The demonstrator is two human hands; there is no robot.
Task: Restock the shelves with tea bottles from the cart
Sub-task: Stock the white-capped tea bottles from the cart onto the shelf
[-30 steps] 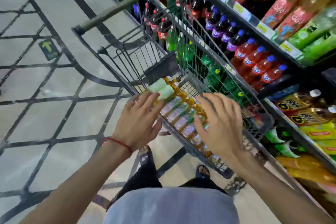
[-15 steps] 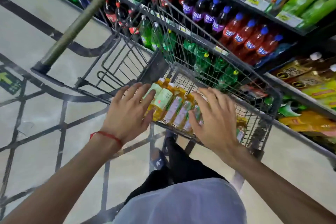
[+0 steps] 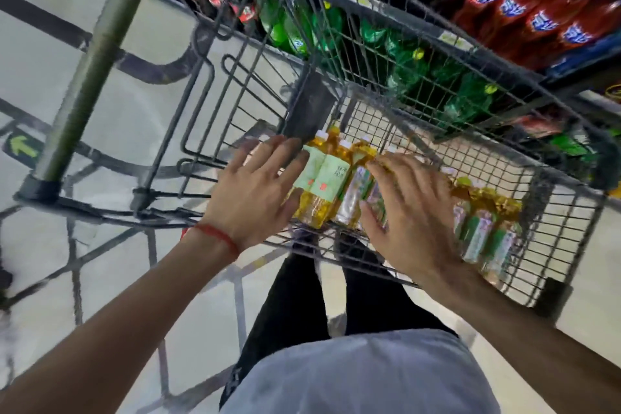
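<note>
1. Now, deep in the cart (image 3: 568, 212), tea bottles (image 3: 327, 178) lie on their sides at mid-frame, caps toward the top of the frame.
2. Left grip (image 3: 252, 191), fingers spread, sits at the row's left end against the first bottle; right grip (image 3: 410, 212), also spread, covers the row's middle.
3. Each bottle's long axis points away from the person, so a grasp would likely close across the body from above.
4. Shelves (image 3: 581, 52) wait upper right, nearer the right grip.

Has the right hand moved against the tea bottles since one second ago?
Yes. The right hand came along the tea bottles toward the left hand; fewer bottles show between.
</note>
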